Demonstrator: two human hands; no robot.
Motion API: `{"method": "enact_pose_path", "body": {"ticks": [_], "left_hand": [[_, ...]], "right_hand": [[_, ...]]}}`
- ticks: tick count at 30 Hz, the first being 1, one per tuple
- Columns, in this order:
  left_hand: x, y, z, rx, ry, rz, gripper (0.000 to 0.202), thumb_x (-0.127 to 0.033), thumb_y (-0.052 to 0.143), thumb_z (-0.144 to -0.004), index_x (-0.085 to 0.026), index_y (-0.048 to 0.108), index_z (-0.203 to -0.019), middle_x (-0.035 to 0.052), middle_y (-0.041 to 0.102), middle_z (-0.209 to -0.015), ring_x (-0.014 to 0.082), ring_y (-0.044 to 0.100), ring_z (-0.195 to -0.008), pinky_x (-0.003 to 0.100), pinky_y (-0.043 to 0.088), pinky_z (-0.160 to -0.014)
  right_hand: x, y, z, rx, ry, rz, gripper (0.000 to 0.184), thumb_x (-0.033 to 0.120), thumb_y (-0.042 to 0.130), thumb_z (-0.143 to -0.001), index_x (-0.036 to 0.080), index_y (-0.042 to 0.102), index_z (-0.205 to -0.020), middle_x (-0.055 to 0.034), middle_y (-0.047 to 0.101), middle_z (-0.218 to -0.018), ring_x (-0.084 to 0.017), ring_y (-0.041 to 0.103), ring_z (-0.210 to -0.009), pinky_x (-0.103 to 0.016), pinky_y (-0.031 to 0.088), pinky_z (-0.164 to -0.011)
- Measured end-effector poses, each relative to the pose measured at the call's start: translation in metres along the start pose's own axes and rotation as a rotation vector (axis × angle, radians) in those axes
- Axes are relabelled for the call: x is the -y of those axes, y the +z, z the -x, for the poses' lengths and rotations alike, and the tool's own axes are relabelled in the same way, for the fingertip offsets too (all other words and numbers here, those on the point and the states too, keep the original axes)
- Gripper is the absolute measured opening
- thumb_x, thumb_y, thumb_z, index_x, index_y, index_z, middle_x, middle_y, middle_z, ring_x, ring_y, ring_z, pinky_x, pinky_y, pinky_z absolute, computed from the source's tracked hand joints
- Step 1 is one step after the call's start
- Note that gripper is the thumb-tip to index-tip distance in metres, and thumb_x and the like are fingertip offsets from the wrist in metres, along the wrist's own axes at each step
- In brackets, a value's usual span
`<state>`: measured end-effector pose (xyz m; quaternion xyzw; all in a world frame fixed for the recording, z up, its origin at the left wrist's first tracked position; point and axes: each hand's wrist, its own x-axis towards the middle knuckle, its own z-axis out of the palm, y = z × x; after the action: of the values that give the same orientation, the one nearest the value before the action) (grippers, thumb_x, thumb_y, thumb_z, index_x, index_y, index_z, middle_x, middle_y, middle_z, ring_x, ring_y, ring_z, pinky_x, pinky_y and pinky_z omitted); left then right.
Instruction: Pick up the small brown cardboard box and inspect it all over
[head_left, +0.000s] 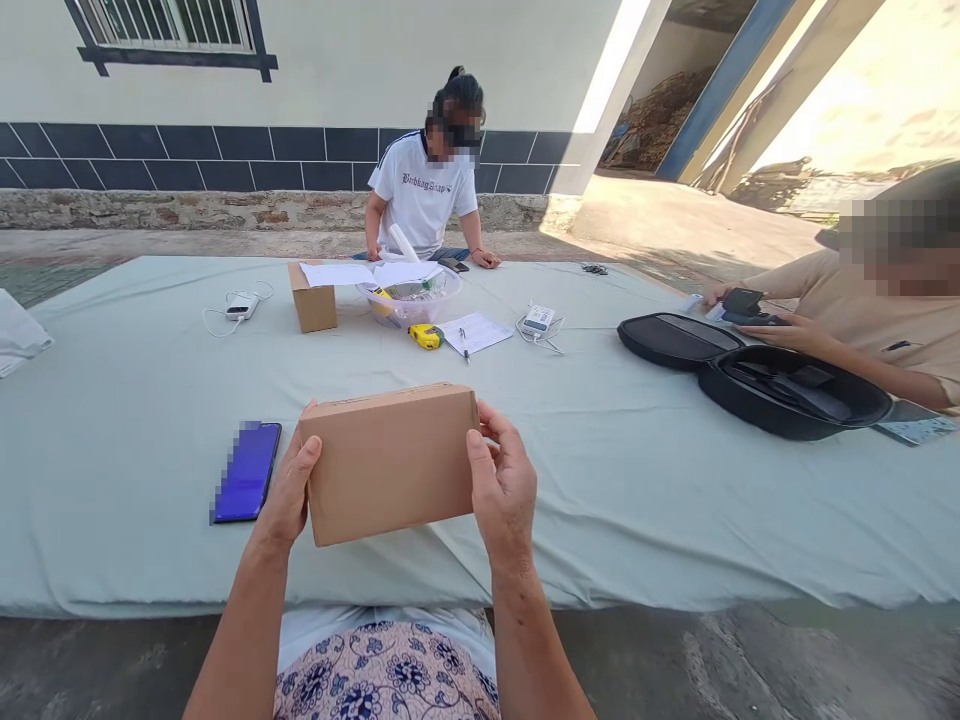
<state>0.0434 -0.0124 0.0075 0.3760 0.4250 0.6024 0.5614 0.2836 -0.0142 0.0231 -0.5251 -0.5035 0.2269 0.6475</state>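
Observation:
A plain brown cardboard box point(390, 462) is held up in front of me, above the near edge of a table covered with a pale green cloth point(600, 480). My left hand point(291, 490) grips its left end, fingers wrapped round the edge. At the right end my right hand point(501, 480) clasps the box, thumb on the front face. The box is closed and tilted slightly.
A blue phone point(247, 470) lies left of the box. Farther back sit a second small cardboard box point(313, 298), a clear bowl point(411, 298), a yellow tape measure point(425, 336), papers and a white charger point(241, 306). An open black case point(757, 372) lies right. Two other people sit at the table.

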Motion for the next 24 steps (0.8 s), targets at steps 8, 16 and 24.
{"method": "enact_pose_path", "body": {"ticks": [8,16,24], "left_hand": [[-0.004,-0.014,0.001,0.087,-0.046,0.036,0.097,-0.048,0.087,-0.071,-0.029,0.046,-0.157,0.0126,0.062,-0.146,0.0402,0.061,-0.13,0.041,0.06,-0.096],[-0.008,-0.011,0.004,-0.049,-0.171,0.151,0.08,-0.054,0.087,-0.067,-0.018,0.065,-0.134,0.0152,0.077,-0.118,0.0373,0.076,-0.1,0.043,0.066,-0.08],[-0.006,-0.002,-0.01,-0.304,-0.169,0.31,0.037,-0.037,0.066,-0.092,-0.014,0.067,-0.122,0.0092,0.081,-0.096,0.0269,0.079,-0.086,0.037,0.066,-0.081]], "right_hand": [[-0.004,-0.007,-0.008,0.031,0.148,-0.207,0.043,0.063,0.063,-0.089,0.021,0.07,-0.093,-0.0033,0.068,-0.087,-0.018,0.058,-0.077,-0.031,0.049,-0.069],[0.0,-0.006,-0.007,0.116,0.224,-0.342,0.044,0.063,0.078,-0.076,0.022,0.065,-0.083,0.0013,0.06,-0.075,-0.014,0.052,-0.068,-0.028,0.045,-0.063],[-0.001,-0.007,-0.003,0.235,0.14,-0.309,0.033,0.052,0.079,-0.079,0.026,0.073,-0.098,-0.0039,0.071,-0.098,-0.02,0.063,-0.088,-0.034,0.051,-0.078]]}}
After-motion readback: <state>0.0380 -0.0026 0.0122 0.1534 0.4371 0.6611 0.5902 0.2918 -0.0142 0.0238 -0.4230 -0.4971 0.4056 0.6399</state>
